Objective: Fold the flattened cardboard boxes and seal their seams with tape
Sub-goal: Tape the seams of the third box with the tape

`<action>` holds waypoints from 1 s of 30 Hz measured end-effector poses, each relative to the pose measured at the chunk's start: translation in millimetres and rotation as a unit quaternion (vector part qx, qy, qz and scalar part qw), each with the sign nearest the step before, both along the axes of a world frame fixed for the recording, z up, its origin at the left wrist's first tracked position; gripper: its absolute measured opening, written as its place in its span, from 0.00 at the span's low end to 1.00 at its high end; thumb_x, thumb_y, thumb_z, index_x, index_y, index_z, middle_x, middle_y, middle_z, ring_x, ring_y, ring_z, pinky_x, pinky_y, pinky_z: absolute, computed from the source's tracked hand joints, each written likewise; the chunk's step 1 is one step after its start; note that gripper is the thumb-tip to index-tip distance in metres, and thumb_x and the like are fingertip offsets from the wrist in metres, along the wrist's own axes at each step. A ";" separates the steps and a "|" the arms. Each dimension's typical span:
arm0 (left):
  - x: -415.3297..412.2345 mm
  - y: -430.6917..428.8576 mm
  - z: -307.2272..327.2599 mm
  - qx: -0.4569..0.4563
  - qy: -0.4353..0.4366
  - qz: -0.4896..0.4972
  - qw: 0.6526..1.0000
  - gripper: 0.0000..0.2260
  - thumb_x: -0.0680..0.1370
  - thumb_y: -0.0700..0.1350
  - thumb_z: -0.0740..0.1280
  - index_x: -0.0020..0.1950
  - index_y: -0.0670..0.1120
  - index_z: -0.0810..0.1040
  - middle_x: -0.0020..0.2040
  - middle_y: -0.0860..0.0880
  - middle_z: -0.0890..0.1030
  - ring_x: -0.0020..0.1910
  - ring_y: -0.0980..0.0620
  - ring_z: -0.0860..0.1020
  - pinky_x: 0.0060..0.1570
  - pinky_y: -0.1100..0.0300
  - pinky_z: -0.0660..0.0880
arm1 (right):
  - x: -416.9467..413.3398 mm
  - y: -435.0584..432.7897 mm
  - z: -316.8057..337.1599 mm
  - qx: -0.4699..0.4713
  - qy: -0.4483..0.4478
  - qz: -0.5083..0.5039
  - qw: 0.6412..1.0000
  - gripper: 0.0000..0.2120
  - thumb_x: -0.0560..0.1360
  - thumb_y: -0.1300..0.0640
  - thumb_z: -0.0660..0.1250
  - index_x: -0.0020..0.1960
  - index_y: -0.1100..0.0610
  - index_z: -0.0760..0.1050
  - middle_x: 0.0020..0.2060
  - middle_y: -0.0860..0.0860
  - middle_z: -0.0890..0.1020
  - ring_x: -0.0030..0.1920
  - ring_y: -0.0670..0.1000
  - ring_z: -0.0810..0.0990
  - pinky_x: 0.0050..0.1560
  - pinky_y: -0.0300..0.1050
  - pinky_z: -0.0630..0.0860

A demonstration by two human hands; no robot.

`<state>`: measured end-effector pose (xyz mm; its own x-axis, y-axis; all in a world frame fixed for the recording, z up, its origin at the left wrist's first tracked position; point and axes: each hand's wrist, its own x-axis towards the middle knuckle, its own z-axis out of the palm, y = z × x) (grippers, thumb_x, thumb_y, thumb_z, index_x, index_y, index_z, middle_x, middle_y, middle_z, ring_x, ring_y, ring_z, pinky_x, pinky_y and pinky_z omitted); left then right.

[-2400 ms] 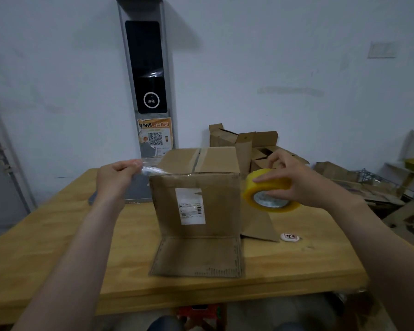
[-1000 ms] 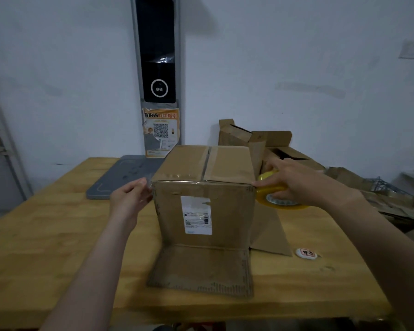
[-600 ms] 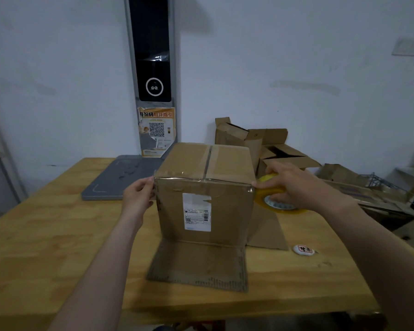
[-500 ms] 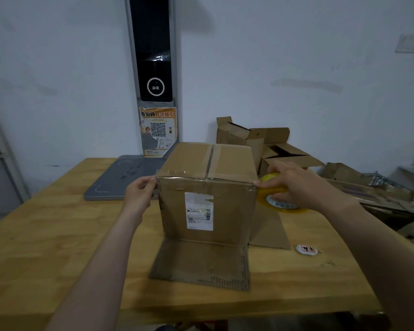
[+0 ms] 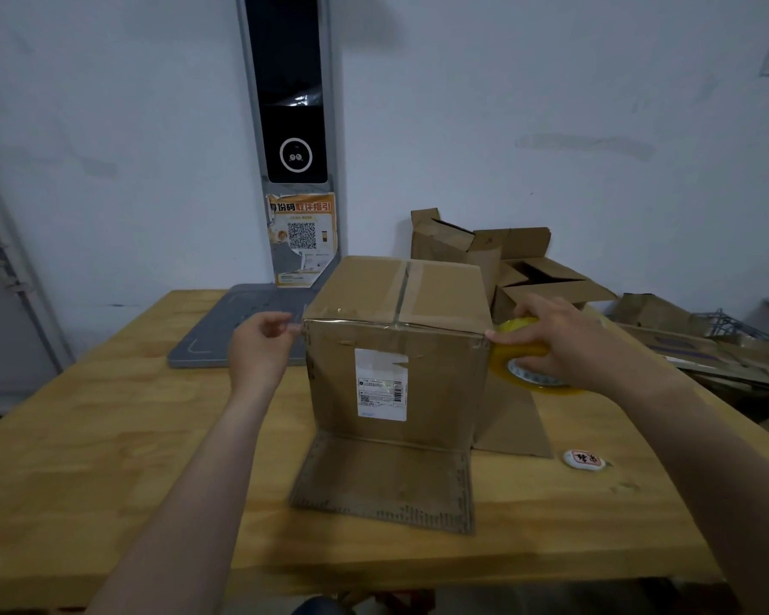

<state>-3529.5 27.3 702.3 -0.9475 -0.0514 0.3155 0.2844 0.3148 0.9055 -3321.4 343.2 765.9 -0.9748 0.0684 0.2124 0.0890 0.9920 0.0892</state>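
Observation:
A folded cardboard box (image 5: 396, 379) stands on the wooden table (image 5: 85, 459), its bottom flaps splayed out on the tabletop and a white label on its near face. Clear tape runs along the box's top front edge. My left hand (image 5: 260, 348) pinches the free tape end at the box's upper left corner. My right hand (image 5: 564, 339) grips the yellow tape roll (image 5: 527, 370) against the upper right corner. A taped centre seam crosses the box's top.
A grey flat pad (image 5: 236, 330) lies behind my left hand. Open cardboard boxes (image 5: 498, 259) stand behind the box, with flattened cardboard (image 5: 702, 348) piled to the right. A small white oval tag (image 5: 582, 460) lies near the right flap. A wall terminal (image 5: 294, 126) hangs behind.
The tape, first held stretched in the air above the box, now lies along the top front edge. My left hand has drawn slightly away from the left corner, still pinching the tape end.

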 end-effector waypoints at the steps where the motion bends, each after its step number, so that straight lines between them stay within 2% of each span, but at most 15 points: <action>1: 1.9 -0.2 1.5 0.012 0.033 0.010 0.999 0.10 0.82 0.45 0.69 0.62 0.48 0.83 0.52 0.54 0.83 0.58 0.50 0.81 0.54 0.58 0.77 | -1.2 -1.0 0.2 0.004 -0.001 0.003 1.000 0.25 0.79 0.48 0.70 0.71 0.30 0.69 0.66 0.47 0.67 0.64 0.49 0.65 0.57 0.41 0.62; 3: 5.0 3.3 5.5 0.061 0.043 -0.013 0.997 0.11 0.83 0.42 0.64 0.62 0.48 0.84 0.54 0.54 0.85 0.57 0.54 0.82 0.59 0.56 0.79 | -3.1 -1.7 1.5 0.006 -0.001 0.009 1.000 0.25 0.79 0.49 0.70 0.71 0.31 0.69 0.66 0.47 0.67 0.65 0.50 0.66 0.59 0.42 0.64; 5: 8.8 8.9 4.6 0.086 0.016 -0.043 0.995 0.14 0.85 0.44 0.61 0.66 0.49 0.82 0.60 0.53 0.84 0.60 0.54 0.81 0.65 0.50 0.78 | -3.2 -2.1 3.0 0.004 -0.003 0.010 1.000 0.25 0.79 0.49 0.70 0.71 0.31 0.69 0.66 0.47 0.67 0.65 0.50 0.66 0.61 0.43 0.67; 8: 14.1 13.8 -1.5 0.053 -0.003 -0.055 0.997 0.17 0.86 0.49 0.57 0.71 0.50 0.78 0.67 0.52 0.80 0.67 0.52 0.76 0.69 0.47 0.73 | -2.6 -1.2 1.0 0.002 -0.003 0.009 1.000 0.25 0.79 0.49 0.70 0.71 0.30 0.68 0.65 0.47 0.67 0.63 0.49 0.66 0.61 0.45 0.69; 10: 15.5 15.8 -1.5 0.039 -0.002 -0.075 0.996 0.18 0.87 0.51 0.55 0.71 0.51 0.79 0.66 0.53 0.80 0.66 0.52 0.75 0.67 0.50 0.73 | -2.6 -2.1 -1.3 0.007 0.001 0.001 1.000 0.25 0.79 0.48 0.70 0.72 0.30 0.68 0.66 0.46 0.67 0.63 0.49 0.66 0.60 0.44 0.68; 11: 16.1 17.2 -0.7 0.031 -0.007 -0.084 0.996 0.18 0.87 0.52 0.54 0.67 0.51 0.81 0.62 0.53 0.81 0.64 0.52 0.76 0.62 0.52 0.74 | -3.0 -2.9 -2.2 0.009 0.003 -0.003 1.000 0.26 0.79 0.48 0.70 0.72 0.30 0.67 0.66 0.46 0.67 0.63 0.49 0.66 0.59 0.43 0.68; 13: 18.0 19.8 -0.4 -0.017 -0.035 -0.095 0.995 0.21 0.87 0.57 0.52 0.59 0.48 0.81 0.53 0.51 0.81 0.58 0.48 0.77 0.52 0.52 0.73 | -3.5 -4.0 -3.3 0.007 0.006 -0.007 1.000 0.26 0.79 0.48 0.70 0.72 0.30 0.67 0.67 0.47 0.67 0.63 0.49 0.66 0.58 0.43 0.67; 14: 18.2 20.8 -2.5 -0.056 -0.051 -0.099 0.992 0.24 0.86 0.60 0.51 0.61 0.46 0.80 0.55 0.49 0.81 0.60 0.46 0.77 0.54 0.50 0.73 | -3.1 -4.5 -3.3 0.007 0.006 -0.009 1.000 0.26 0.79 0.48 0.70 0.72 0.30 0.67 0.67 0.47 0.67 0.63 0.49 0.66 0.57 0.43 0.67; 16: 18.6 21.9 -8.3 -0.139 -0.058 -0.092 0.984 0.29 0.84 0.64 0.50 0.74 0.45 0.72 0.70 0.44 0.77 0.71 0.42 0.72 0.66 0.44 0.71 | -2.3 -6.6 -2.7 0.016 0.004 -0.013 1.000 0.26 0.79 0.48 0.69 0.73 0.30 0.67 0.67 0.47 0.67 0.63 0.50 0.66 0.56 0.42 0.65; 18: 27.1 26.3 -8.4 -0.195 0.016 -0.054 0.979 0.33 0.84 0.62 0.54 0.83 0.44 0.55 0.82 0.42 0.61 0.81 0.41 0.59 0.77 0.42 0.60 | -2.7 -8.5 -1.7 0.026 0.001 -0.013 1.000 0.26 0.80 0.48 0.68 0.73 0.31 0.66 0.67 0.48 0.67 0.64 0.51 0.66 0.55 0.42 0.65; 19: 36.3 30.7 -5.4 -0.214 0.086 -0.042 0.972 0.33 0.85 0.60 0.56 0.84 0.44 0.50 0.84 0.45 0.54 0.83 0.44 0.52 0.80 0.44 0.53 | -3.2 -9.5 -1.0 0.029 0.001 -0.012 1.000 0.26 0.80 0.48 0.68 0.73 0.31 0.66 0.67 0.48 0.67 0.64 0.51 0.66 0.55 0.42 0.65; 21: 59.3 45.3 2.4 -0.268 0.227 -0.076 0.933 0.30 0.86 0.58 0.54 0.84 0.47 0.51 0.83 0.52 0.51 0.83 0.51 0.46 0.81 0.48 0.45 | -3.4 -10.2 -0.6 0.028 0.003 -0.010 1.000 0.26 0.80 0.48 0.69 0.73 0.32 0.67 0.67 0.48 0.67 0.64 0.51 0.66 0.55 0.43 0.65; 23: 76.9 63.0 3.5 -0.329 0.297 -0.157 0.883 0.27 0.85 0.59 0.49 0.83 0.50 0.57 0.82 0.55 0.55 0.82 0.56 0.48 0.82 0.47 0.46 | -3.3 -8.7 -0.9 0.026 0.003 -0.011 1.000 0.26 0.80 0.49 0.69 0.74 0.32 0.66 0.67 0.48 0.67 0.64 0.51 0.66 0.56 0.43 0.65; 25: 79.0 74.4 -1.2 -0.360 0.309 -0.203 0.857 0.26 0.85 0.57 0.48 0.81 0.50 0.63 0.81 0.55 0.63 0.81 0.58 0.54 0.81 0.47 0.50 | -3.0 -7.3 -1.8 0.022 -0.002 -0.019 1.000 0.27 0.80 0.49 0.69 0.74 0.31 0.65 0.67 0.47 0.67 0.65 0.51 0.66 0.58 0.43 0.66; 30: 64.8 80.0 -4.3 -0.326 0.299 -0.198 0.875 0.23 0.85 0.54 0.49 0.78 0.52 0.70 0.77 0.56 0.70 0.78 0.60 0.63 0.81 0.51 0.53 | -5.3 -4.7 -3.5 0.010 0.004 -0.026 1.000 0.26 0.80 0.50 0.69 0.73 0.31 0.66 0.67 0.47 0.67 0.64 0.51 0.66 0.56 0.42 0.64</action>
<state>-3464.7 107.4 698.0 -0.5054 0.6187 0.6015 0.8496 0.4788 0.2214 -3326.7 338.6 762.4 -0.9684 0.1145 0.2214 0.1409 0.9842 0.1072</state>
